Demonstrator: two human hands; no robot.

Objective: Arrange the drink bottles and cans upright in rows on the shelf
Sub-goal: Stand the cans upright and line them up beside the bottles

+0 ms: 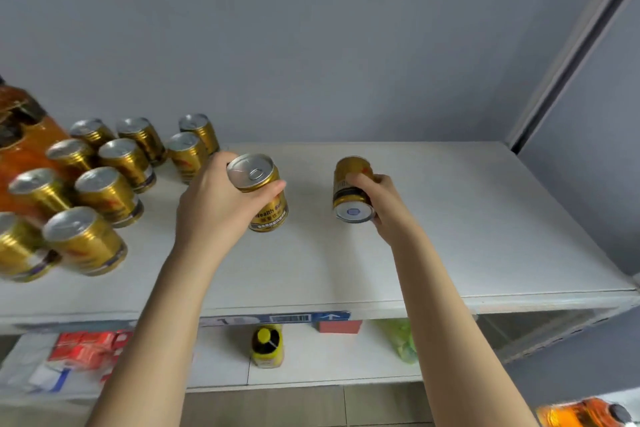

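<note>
- Left hand [221, 204] wraps a gold can [260, 191] near its top, pull-tab up, likely bound for the standing rows [100, 180] just to its left.
- Right hand [379, 199] closes around a second can [351, 189], held tipped with its base toward the camera; it needs righting.
- White shelf [467, 218]: right half bare, room for more rows.
- Grey wall [311, 45] behind; lower shelf [311, 360] holds assorted packets.

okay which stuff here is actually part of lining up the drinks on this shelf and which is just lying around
Part of the job: can in left hand; can in right hand; gold cans in rows; top shelf; orange bottles.

Lying about, lower shelf: yellow-capped bottle; red packets; green bag.
</note>
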